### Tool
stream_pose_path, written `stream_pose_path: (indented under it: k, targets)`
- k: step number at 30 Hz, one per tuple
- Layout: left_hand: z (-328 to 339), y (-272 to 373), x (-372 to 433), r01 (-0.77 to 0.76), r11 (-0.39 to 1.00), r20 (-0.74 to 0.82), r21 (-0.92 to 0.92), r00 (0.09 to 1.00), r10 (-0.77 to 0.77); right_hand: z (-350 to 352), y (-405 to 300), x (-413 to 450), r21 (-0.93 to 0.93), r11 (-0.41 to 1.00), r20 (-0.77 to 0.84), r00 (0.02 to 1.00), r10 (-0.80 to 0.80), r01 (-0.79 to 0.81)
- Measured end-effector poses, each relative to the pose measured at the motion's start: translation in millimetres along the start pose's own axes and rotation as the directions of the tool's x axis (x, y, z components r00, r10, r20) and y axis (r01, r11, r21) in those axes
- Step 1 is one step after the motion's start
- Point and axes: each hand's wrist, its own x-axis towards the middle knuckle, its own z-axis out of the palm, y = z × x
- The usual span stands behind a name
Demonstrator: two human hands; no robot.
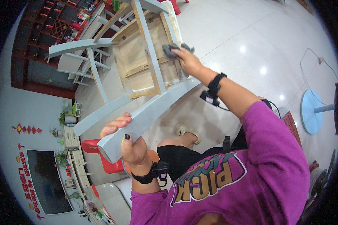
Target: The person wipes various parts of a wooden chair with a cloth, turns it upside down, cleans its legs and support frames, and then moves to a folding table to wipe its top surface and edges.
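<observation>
A grey-painted wooden chair (153, 53) is tipped over, its bare-wood seat underside facing me. Near the end of its closest leg, my left hand (129, 140) grips the wood, thumb on one side and fingers on the other. My right hand (187, 60) holds a dark grey cloth (171, 51) against the seat frame, beside the edge of the pale seat. The palm side of the right hand and part of the cloth are hidden. Both wrists wear black straps with small devices.
A red plastic stool (108, 163) stands beyond the left hand. More grey chairs (76, 66) are near a dark red shelf unit (45, 42). Low white cabinets (79, 166) run below a wall television (48, 180). At the right are a round blue base (311, 112) and a loose cable (304, 64).
</observation>
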Motion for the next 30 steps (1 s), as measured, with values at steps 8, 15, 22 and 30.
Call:
stream_pose_path:
  k: [8, 15, 22, 30]
  targets:
    - [-8, -1, -3, -0.043, 0.999, 0.018, -0.012, 0.999, 0.043, -25, -34, -70, -0.044, 0.971, 0.394, 0.89, 0.231, -0.233]
    - [-25, 6, -16, -0.019, 1.0, 0.046, -0.007, 0.999, 0.019, -44, -61, 22, -0.02, 0.999, 0.168, 0.985, -0.03, 0.034]
    - [-29, 14, -23, 0.009, 1.0, 0.034, 0.016, 0.999, -0.01, -86, -114, 152, 0.133, 0.919, -0.429, 0.857, -0.285, 0.372]
    - [-23, 12, -24, 0.02, 1.0, 0.043, 0.005, 0.999, -0.02, -33, -10, 154, -0.155, 0.969, -0.186, 0.969, 0.163, -0.193]
